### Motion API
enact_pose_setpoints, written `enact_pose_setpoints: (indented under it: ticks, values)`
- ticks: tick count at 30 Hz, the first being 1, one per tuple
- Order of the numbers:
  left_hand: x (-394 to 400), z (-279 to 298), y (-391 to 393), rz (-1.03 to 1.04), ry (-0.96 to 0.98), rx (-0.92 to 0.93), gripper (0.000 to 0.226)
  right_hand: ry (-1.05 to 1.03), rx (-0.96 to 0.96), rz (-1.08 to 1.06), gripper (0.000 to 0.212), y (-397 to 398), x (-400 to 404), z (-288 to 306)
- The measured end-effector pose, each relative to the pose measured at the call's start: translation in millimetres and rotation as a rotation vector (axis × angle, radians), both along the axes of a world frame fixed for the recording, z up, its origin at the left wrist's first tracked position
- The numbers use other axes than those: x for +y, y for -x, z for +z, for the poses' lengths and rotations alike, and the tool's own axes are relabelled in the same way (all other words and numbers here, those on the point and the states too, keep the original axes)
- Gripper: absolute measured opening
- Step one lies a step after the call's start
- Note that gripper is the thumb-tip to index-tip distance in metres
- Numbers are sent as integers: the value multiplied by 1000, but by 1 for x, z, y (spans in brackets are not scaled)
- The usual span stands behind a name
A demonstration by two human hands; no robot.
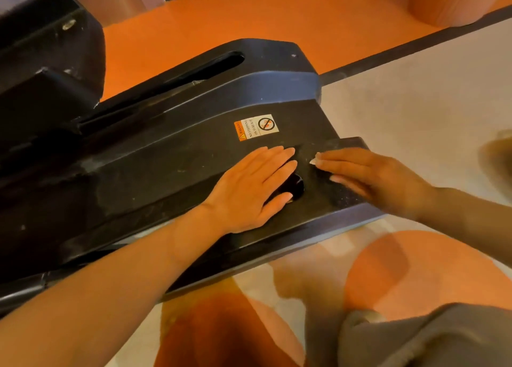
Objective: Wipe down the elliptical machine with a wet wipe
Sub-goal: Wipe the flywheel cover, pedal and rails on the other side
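The elliptical machine's black rear cover is dusty and scuffed, and fills the middle of the view. A warning sticker sits on its top. My left hand lies flat on the cover with straight fingers, partly over a round dark recess. My right hand rests flat on the cover's right end, fingers straight and pointing left. A small white bit shows at its fingertips; I cannot tell whether it is a wipe. No wipe is plainly visible.
Orange floor lies beyond the machine and pale grey floor to its right. A long slot runs along the cover's upper part. Another black machine part stands at the far left. My knees and grey clothing are at the bottom.
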State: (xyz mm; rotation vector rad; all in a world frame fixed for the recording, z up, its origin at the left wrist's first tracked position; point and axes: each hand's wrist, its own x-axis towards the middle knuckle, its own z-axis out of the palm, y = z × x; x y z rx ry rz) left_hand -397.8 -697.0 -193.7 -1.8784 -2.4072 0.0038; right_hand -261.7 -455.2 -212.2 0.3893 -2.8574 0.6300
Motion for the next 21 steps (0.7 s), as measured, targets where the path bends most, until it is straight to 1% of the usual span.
enact_pose_setpoints:
  ticks: [4,6,8,13,16,19,21]
  values:
    - [9,-4,-5,41,10,-36,59,265,-68,-36,46,-30,-15,-20]
    - [7,-3,-6,76,19,-57,61,346,-80,-43,46,-37,-21,-22]
    - [4,-1,-10,117,40,-68,62,378,-108,-57,49,-36,-26,-22]
    - [4,-1,-16,169,60,-10,64,244,-267,-48,60,-6,-36,-10]
    - [3,-4,-16,183,33,-49,66,126,-267,-81,69,19,-43,-4]
    - [3,-5,-14,164,28,-50,64,144,-289,-161,73,39,-48,-5]
    - [4,-6,-12,127,15,-49,62,162,-298,-169,73,37,-50,-4]
